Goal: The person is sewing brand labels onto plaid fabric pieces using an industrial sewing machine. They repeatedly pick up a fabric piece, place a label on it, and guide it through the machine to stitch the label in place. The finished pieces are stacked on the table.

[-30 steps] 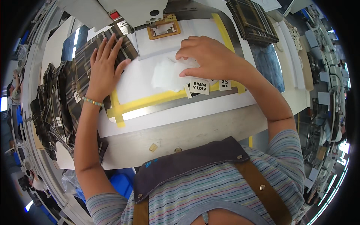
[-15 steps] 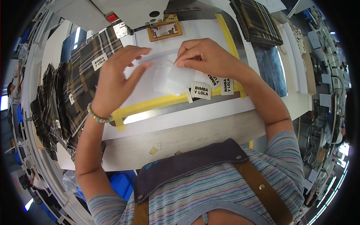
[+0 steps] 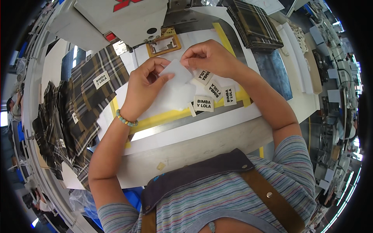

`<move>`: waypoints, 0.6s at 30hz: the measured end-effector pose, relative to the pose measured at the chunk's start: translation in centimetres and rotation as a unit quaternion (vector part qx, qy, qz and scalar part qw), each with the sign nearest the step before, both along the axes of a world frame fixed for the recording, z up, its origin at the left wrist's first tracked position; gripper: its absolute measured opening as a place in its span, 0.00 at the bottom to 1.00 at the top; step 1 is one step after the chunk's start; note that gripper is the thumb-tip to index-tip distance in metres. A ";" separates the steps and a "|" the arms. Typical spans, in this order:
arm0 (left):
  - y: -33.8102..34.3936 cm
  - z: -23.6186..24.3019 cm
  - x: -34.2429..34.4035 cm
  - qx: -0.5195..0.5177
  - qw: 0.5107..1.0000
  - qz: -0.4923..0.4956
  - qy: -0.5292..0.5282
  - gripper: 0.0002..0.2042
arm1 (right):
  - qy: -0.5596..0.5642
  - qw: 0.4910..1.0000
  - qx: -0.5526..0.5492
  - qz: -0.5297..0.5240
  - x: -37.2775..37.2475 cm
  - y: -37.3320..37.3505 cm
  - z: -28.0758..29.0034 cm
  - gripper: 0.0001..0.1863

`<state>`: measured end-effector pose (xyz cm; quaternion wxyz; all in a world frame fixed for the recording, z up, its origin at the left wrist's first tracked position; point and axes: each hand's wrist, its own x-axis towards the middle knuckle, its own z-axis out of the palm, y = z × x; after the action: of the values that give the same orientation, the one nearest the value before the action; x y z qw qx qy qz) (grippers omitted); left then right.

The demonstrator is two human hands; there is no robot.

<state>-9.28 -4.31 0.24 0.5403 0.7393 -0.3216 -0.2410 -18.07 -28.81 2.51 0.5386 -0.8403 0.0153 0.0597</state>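
Both bare hands work over the middle of the pale grey counter (image 3: 202, 149), on the thin, translucent white sheet (image 3: 175, 73). Left grip (image 3: 143, 87): thumb and fingers nearly closed, pinching the sheet's left side. Right grip (image 3: 213, 60): thumb and index pressed close at the sheet's upper right edge, apparently holding it too; exact contact is hidden by the fingers.

Status: sheet handling in progress; the sheet is lifted in the fingers and apart from any fabric. Toward the counter's left edge, a flat piece of brown, black and white plaid fabric (image 3: 91, 72) bears one cream rectangular label with dark print (image 3: 101, 80), laid out flat; cannot tell whether it is fastened. Bunched dark plaid cloth (image 3: 48, 128) lies nearer that edge, pale tags showing; finished or not, unclear.

Judged outstanding: four loose cream labels (image 3: 204, 103) lie right of the hands, around the near right corner of the yellow tape border (image 3: 159, 121), unattached to cloth. The yellow-tan rectangular clamp frame (image 3: 164, 45), toward the counter's far edge, has no plaid in it. A folded plaid stack (image 3: 256, 27) sits by the far right corner.
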 end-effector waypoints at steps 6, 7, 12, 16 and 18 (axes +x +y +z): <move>0.2 0.2 0.1 -0.006 1.000 -0.016 -0.020 0.14 | -0.014 0.999 -0.020 0.023 0.0 0.6 0.4 0.09; 0.2 0.4 0.0 -0.006 1.000 -0.015 -0.022 0.14 | -0.008 0.999 -0.023 0.035 0.1 0.6 0.4 0.09; 0.4 0.1 0.1 -0.028 0.996 0.006 -0.079 0.15 | 0.014 0.995 -0.101 0.009 0.6 0.1 0.9 0.10; 1.1 1.3 1.1 0.018 0.971 0.045 -0.232 0.13 | -0.001 0.989 -0.149 0.002 1.7 -1.3 1.0 0.11; 1.2 1.2 1.6 0.003 0.960 0.055 -0.274 0.11 | 0.008 0.986 -0.166 -0.010 2.1 -2.0 0.8 0.10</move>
<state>-7.73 -3.12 1.43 0.4415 0.7954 -0.4152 0.0000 -15.93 -30.78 3.32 0.3923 -0.9173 0.0372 0.0577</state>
